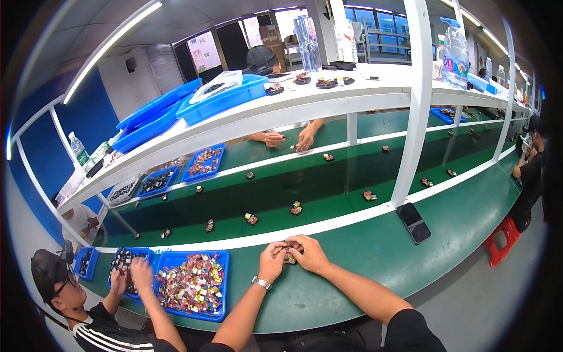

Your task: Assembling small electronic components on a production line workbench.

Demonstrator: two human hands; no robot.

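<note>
Holds a small dark-and-yellow part [290, 258] between left hand [271, 261] and right hand [311, 256] in a narrow pinch, at the frame's lower centre. Has a blue tray [225, 288] of colourful pieces [192, 283] at lower left, a dark phone [413, 223] right of centre.

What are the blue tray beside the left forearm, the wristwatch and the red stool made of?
Blue tray: probably moulded plastic, evenly coloured with rounded corners. Wristwatch: its band looks like polished metal, being silvery and shiny. Red stool: likely plastic, smooth-looking and evenly bright.
</note>
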